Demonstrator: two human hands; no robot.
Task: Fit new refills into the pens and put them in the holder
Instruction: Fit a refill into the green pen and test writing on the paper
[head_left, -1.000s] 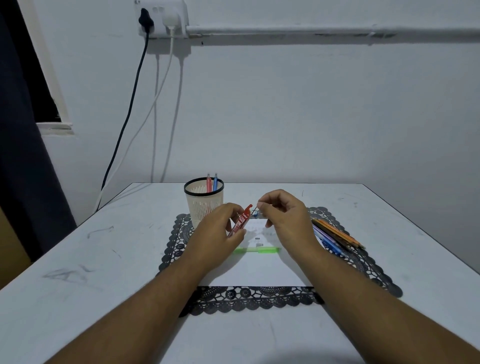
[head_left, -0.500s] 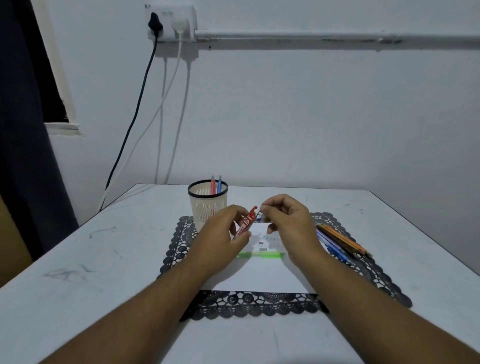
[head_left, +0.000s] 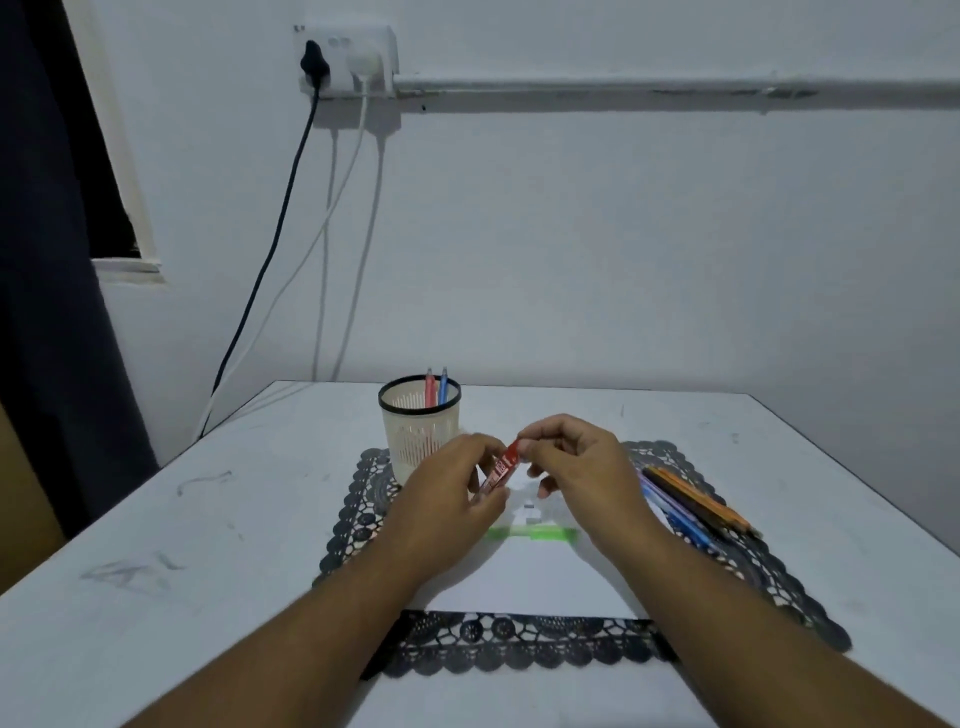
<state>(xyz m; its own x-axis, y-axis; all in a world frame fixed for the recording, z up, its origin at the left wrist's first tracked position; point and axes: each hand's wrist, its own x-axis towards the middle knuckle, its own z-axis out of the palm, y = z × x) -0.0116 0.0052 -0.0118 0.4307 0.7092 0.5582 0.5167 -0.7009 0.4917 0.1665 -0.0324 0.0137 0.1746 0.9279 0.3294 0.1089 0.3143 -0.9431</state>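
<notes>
Fingers of both hands, left hand (head_left: 447, 499) and right hand (head_left: 582, 467), pinch the red pen (head_left: 500, 470).

Both forearms forward, left hand (head_left: 447, 499) and right hand (head_left: 576, 467) fingers curled in pinching grip.

Red pen (head_left: 502, 468): held up between both hands over the middle of the table; a white printed label runs along its barrel, but the lettering is too small and blurred to read.
Other readable text: none on anything else in view.
</notes>
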